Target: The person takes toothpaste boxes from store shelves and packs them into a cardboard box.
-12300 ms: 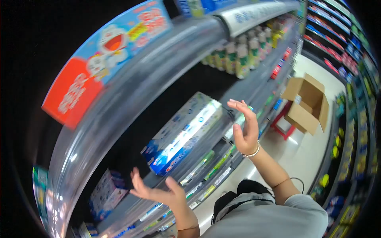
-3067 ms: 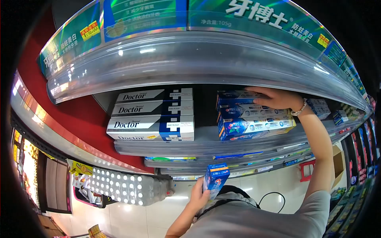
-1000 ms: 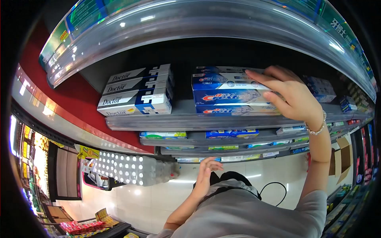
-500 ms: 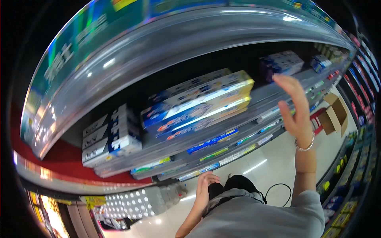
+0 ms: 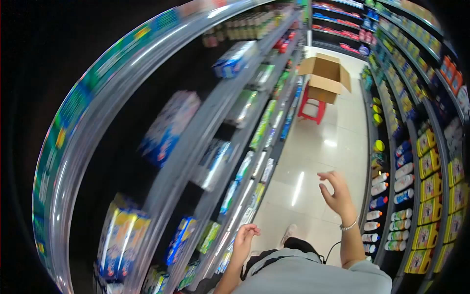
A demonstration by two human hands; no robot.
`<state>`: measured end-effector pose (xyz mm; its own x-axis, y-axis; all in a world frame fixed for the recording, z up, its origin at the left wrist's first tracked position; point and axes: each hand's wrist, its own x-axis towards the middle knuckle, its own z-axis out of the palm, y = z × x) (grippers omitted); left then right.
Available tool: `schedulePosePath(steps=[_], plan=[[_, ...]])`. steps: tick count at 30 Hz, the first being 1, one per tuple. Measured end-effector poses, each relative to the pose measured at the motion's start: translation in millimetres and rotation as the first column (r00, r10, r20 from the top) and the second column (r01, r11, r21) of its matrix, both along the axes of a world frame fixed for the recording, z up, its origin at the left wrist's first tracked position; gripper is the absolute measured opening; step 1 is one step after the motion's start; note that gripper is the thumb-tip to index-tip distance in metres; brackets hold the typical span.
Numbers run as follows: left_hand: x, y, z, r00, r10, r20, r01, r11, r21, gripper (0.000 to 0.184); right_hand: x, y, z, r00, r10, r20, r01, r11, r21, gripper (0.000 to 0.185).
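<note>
My right hand (image 5: 338, 195) hangs over the aisle floor with thumb and fingers apart and nothing in it. A bracelet circles that wrist. My left hand (image 5: 245, 238) is low in front of my body, close to the shelf edge. Its fingers are loosely bent and apart, and it holds nothing I can see. On the left shelf, yellow and blue boxes (image 5: 122, 240) stand stacked, blurred by motion. Further along lie a blue and white stack of boxes (image 5: 171, 125) and another blue box pack (image 5: 235, 59).
An open cardboard box (image 5: 324, 78) sits on a red stool (image 5: 311, 108) in the aisle ahead. Shelves with bottles (image 5: 404, 183) and yellow packs (image 5: 426, 210) line the right side. Lower left shelves hold blue packages (image 5: 181, 240). Pale tiles (image 5: 289, 161) cover the floor.
My view has swung right, from facing the shelf to looking down the aisle. My right hand has left the shelf front and is now lower, over the floor. Both hands stay without objects.
</note>
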<state>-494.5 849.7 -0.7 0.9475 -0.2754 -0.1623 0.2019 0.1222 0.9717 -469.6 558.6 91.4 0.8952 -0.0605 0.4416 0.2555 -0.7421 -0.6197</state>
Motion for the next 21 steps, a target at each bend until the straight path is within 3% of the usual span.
schedulePosePath(steps=[2, 7, 9, 11, 13, 16, 18, 21], plan=[[19.4, -40.6, 2.5, 0.994, -0.107, 0.016, 0.106, 0.994, 0.037, 0.016, -18.7, -37.2, -18.9, 0.988, -0.151, -0.025, 0.153, 0.982, 0.108, 0.024], [49.4, -153.3, 10.8, 0.902, -0.429, 0.047, 0.423, 0.900, 0.102, 0.014, -57.4, -103.5, -53.8, 0.940, -0.319, -0.119, 0.333, 0.936, 0.116, 0.021], [53.2, -205.4, 43.1, 0.730, -0.660, 0.177, 0.630, 0.751, 0.200, 0.011, -68.6, -120.5, -64.4, 0.908, -0.397, -0.136, 0.414, 0.901, 0.134, 0.019], [46.3, -261.8, 85.9, 0.339, -0.876, 0.343, 0.910, 0.398, 0.117, 0.010, -75.8, -132.7, -80.5, 0.900, -0.396, -0.181, 0.422, 0.896, 0.136, 0.018], [14.1, -306.4, 127.1, 0.030, -0.657, 0.754, 0.988, 0.132, 0.075, 0.013, -79.8, -140.3, -97.0, 0.887, -0.416, -0.199, 0.449, 0.878, 0.166, 0.018], [-54.0, -338.7, 164.9, 0.109, -0.254, 0.961, 0.989, -0.066, -0.129, 0.015, -79.4, -145.1, -103.9, 0.868, -0.412, -0.279, 0.467, 0.866, 0.176, 0.018], [-69.6, -359.2, 180.4, 0.131, -0.159, 0.979, 0.964, -0.209, -0.163, 0.016, -76.5, -148.9, -104.6, 0.859, -0.410, -0.306, 0.482, 0.849, 0.217, 0.018], [-61.9, -391.8, 186.8, 0.144, -0.119, 0.982, 0.933, -0.313, -0.175, 0.016, -67.7, -165.7, -95.5, 0.820, -0.431, -0.376, 0.533, 0.814, 0.230, 0.018]])
